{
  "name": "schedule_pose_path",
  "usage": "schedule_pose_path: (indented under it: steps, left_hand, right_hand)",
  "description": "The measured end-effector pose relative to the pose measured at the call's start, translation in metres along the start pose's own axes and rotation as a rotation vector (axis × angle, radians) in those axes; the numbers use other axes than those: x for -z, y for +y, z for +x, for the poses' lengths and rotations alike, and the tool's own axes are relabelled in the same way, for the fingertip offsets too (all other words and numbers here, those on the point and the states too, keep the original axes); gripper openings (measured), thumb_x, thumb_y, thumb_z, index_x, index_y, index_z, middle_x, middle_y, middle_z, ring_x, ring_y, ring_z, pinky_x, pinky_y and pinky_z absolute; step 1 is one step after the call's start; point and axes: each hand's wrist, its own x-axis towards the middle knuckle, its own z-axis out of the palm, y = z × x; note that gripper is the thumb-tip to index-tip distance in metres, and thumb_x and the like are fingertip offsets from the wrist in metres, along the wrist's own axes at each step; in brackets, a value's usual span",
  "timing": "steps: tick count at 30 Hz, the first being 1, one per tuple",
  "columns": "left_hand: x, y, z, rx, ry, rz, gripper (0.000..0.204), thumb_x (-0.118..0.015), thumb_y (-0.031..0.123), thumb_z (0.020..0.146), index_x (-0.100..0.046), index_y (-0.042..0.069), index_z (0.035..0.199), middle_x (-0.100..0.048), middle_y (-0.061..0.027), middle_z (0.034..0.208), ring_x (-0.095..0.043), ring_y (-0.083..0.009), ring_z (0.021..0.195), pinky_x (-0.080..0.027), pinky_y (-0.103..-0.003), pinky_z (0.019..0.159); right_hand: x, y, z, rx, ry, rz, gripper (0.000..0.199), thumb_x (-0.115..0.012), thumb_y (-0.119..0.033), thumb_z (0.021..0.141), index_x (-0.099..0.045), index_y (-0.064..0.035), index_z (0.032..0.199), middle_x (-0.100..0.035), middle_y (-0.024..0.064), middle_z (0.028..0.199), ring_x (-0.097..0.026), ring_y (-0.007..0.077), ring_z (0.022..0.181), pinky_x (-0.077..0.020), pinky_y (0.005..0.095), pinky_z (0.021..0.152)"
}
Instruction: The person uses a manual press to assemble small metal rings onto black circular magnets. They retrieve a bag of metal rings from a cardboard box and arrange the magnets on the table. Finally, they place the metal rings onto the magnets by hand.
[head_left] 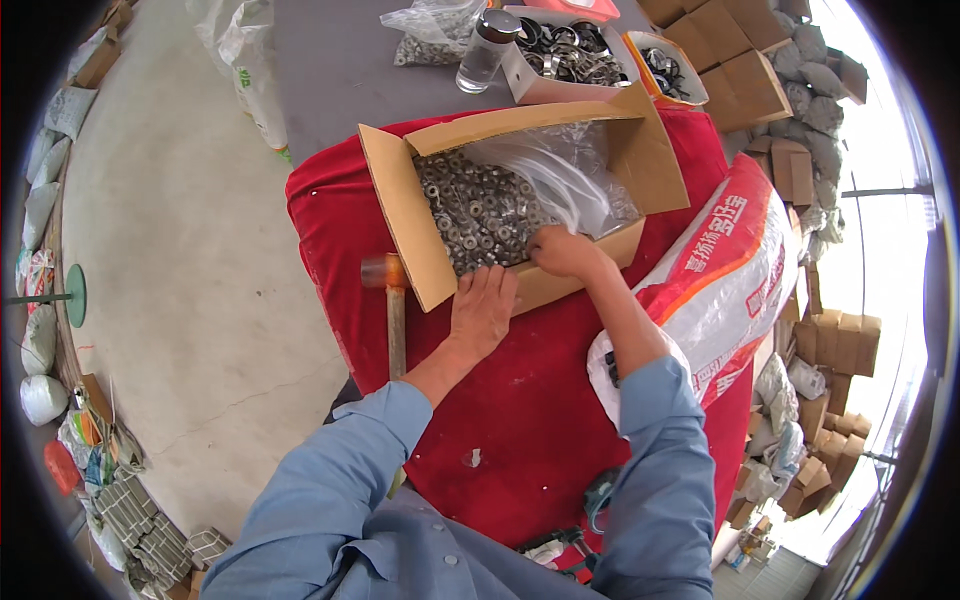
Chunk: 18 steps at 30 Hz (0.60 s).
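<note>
Matt brown cardboard box (400, 210), shiny metal washers (480, 215), glossy clear plastic liner (560, 170), red cloth (520, 400).

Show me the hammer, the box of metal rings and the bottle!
hammer (396, 318): head view, on its wooden handle.
box of metal rings (392, 212): head view, on its left cardboard flap.
bottle (483, 55): head view, on its clear body.

We see a hammer (394, 300) on the red cloth (520, 400), a clear bottle (484, 50), and stacked cartons (835, 360).
</note>
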Motion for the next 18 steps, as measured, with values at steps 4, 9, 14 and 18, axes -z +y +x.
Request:
schedule_pose_path:
  steps: [4, 9, 14, 18]
  left_hand:
    - [0.004, -0.003, 0.000, 0.013, 0.020, -0.008, 0.039, -0.079, 0.024, 0.084, -0.061, 0.008, 0.115, -0.060, -0.0077, 0.104, -0.058, -0.0286, 0.102, -0.042, -0.046, 0.092]
    - [0.009, 0.000, 0.000, -0.009, 0.026, -0.053, 0.040, -0.080, 0.023, 0.083, -0.061, 0.006, 0.114, -0.060, -0.0098, 0.104, -0.059, -0.0307, 0.102, -0.043, -0.046, 0.092]
    - [0.010, -0.003, -0.001, -0.017, 0.026, -0.051, 0.041, -0.077, 0.022, 0.086, -0.061, 0.004, 0.119, -0.059, -0.0102, 0.105, -0.058, -0.0310, 0.103, -0.044, -0.046, 0.094]
    - [0.007, -0.007, -0.003, -0.041, 0.041, -0.061, 0.040, -0.074, 0.023, 0.088, -0.060, 0.003, 0.120, -0.059, -0.0105, 0.106, -0.058, -0.0304, 0.103, -0.045, -0.046, 0.093]
  right_hand:
    - [-0.006, -0.039, 0.035, -0.220, 0.030, -0.043, 0.031, -0.058, -0.014, 0.085, -0.080, 0.0011, 0.101, -0.074, 0.0298, 0.113, -0.070, 0.0436, 0.115, -0.0536, 0.0507, 0.103]
    - [-0.012, -0.022, 0.041, -0.231, 0.150, 0.010, 0.034, -0.059, -0.018, 0.087, -0.080, 0.0018, 0.107, -0.074, 0.0276, 0.117, -0.071, 0.0435, 0.114, -0.0546, 0.0504, 0.102]
    - [-0.016, -0.038, 0.040, -0.600, 0.393, 0.018, 0.047, -0.063, -0.025, 0.088, -0.073, 0.0013, 0.125, -0.071, 0.0247, 0.130, -0.069, 0.0413, 0.121, -0.0550, 0.0454, 0.103]
    - [-0.013, -0.044, 0.037, -0.617, 0.386, 0.224, 0.051, -0.064, -0.025, 0.087, -0.070, 0.0025, 0.129, -0.068, 0.0275, 0.135, -0.062, 0.0432, 0.131, -0.0466, 0.0529, 0.112]
